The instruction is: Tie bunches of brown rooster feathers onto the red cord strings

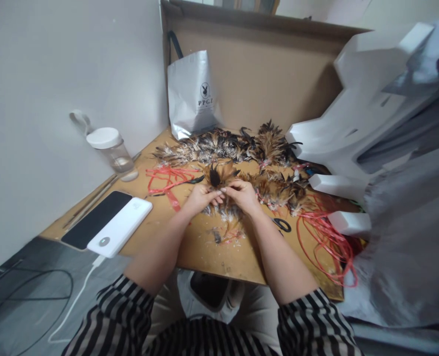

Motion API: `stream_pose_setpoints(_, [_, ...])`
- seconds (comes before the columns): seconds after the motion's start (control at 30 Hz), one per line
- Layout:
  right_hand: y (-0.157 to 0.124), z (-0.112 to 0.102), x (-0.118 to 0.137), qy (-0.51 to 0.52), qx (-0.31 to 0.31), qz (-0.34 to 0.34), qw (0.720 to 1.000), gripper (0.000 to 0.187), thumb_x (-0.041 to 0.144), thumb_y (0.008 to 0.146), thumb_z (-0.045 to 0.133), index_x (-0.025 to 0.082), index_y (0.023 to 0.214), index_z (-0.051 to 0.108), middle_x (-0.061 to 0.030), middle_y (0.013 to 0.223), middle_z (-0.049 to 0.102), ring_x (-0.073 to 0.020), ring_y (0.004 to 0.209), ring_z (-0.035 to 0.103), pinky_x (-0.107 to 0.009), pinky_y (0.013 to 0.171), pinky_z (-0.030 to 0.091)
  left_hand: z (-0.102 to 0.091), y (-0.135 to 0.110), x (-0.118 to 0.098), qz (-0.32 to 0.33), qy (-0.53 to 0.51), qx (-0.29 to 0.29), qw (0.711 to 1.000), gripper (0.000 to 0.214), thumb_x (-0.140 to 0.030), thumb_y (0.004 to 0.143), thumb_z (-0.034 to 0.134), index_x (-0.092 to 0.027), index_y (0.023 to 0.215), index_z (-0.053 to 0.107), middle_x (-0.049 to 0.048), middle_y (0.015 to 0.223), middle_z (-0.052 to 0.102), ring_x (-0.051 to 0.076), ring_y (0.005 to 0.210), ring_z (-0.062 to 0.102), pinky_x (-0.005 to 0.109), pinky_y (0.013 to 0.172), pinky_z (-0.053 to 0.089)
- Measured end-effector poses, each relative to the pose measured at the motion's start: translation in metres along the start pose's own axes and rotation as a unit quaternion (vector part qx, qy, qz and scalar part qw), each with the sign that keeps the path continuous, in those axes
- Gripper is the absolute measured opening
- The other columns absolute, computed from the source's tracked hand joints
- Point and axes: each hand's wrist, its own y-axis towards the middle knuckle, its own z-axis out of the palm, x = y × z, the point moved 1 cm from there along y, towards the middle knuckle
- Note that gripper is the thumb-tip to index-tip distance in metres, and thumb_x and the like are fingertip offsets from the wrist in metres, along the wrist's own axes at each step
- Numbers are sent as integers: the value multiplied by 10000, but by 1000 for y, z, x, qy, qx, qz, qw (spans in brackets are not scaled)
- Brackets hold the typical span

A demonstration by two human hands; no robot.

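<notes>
A small bunch of brown and black feathers (pixel 221 175) stands upright between my hands over the middle of the table. My left hand (pixel 203 197) pinches its base from the left. From the right, the fingers of my right hand (pixel 241 194) close on the same base, and the fingertips of both hands meet there. Loose feathers (pixel 224 213) lie under and just in front of my hands. Beside my right hand is a row of brown feather bunches (pixel 282 188). A longer heap of dark and pale feathers (pixel 219 146) lies behind them.
Red plastic strips (pixel 167 178) lie left of my hands, and more red strips (pixel 326 237) hang at the right edge. Black-handled scissors (pixel 281 225) lie right. A white power bank (pixel 121 227), a phone (pixel 98 217), a lidded jar (pixel 111 148), a silver bag (pixel 191 94) and white foam (pixel 319 133) surround the work area.
</notes>
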Motion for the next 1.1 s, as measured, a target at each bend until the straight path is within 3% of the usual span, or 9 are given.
stream_pose_setpoints(0.17, [-1, -1, 2, -14, 9, -20, 1000, 199, 345, 659, 638, 155, 600, 620, -2, 604, 540, -102, 585, 481, -228, 567, 388, -1, -1, -1, -1, -5, 17, 1000, 279, -351, 683, 615, -74, 676, 643, 63, 564, 621, 91, 445, 540, 205, 467, 437])
stream_pose_setpoints(0.33, [-4, 6, 4, -31, 28, 44, 998, 259, 381, 661, 613, 145, 562, 570, 16, 492, 506, -84, 448, 413, -208, 431, 321, 0, 1, 2, -3, 24, 4, 1000, 272, -336, 698, 599, -78, 612, 609, 47, 518, 597, 77, 407, 514, 190, 433, 413])
stream_pose_setpoints(0.43, [-7, 12, 7, -49, 37, 40, 997, 251, 359, 661, 604, 139, 550, 554, 27, 453, 476, -72, 416, 375, -199, 403, 288, 0, 1, 5, -10, 59, -13, 998, 278, -312, 715, 580, -84, 555, 577, 47, 499, 595, 69, 392, 504, 181, 424, 406])
stream_pose_setpoints(0.57, [-7, 16, 6, -18, -1, 8, 1000, 207, 329, 655, 599, 123, 662, 607, -13, 599, 580, -103, 526, 483, -209, 495, 381, 1, 1, 8, -14, 79, -18, 997, 252, -264, 745, 537, -87, 569, 574, 47, 510, 607, 64, 395, 506, 172, 425, 404])
stream_pose_setpoints(0.67, [-6, 15, 2, 21, -11, 3, 1000, 196, 318, 659, 589, 124, 673, 609, -26, 647, 600, -120, 577, 515, -229, 548, 415, 2, 0, 7, -9, 68, -16, 998, 215, -225, 752, 516, -88, 595, 570, 48, 535, 615, 65, 406, 515, 175, 439, 411])
stream_pose_setpoints(0.9, [-6, 12, 7, 27, -10, 63, 998, 264, 390, 636, 620, 138, 591, 555, -7, 546, 546, -105, 499, 464, -222, 479, 388, 6, -1, 5, -14, 14, -16, 1000, 140, -224, 716, 568, -95, 662, 562, 39, 562, 621, 72, 429, 530, 186, 463, 425])
stream_pose_setpoints(1.1, [-5, 8, 11, 35, -5, 75, 997, 293, 412, 626, 621, 134, 584, 538, 10, 528, 518, -87, 474, 422, -211, 452, 347, 6, -1, 2, -33, -3, -11, 999, 211, -294, 695, 606, -83, 687, 598, 64, 609, 641, 80, 463, 546, 199, 501, 440])
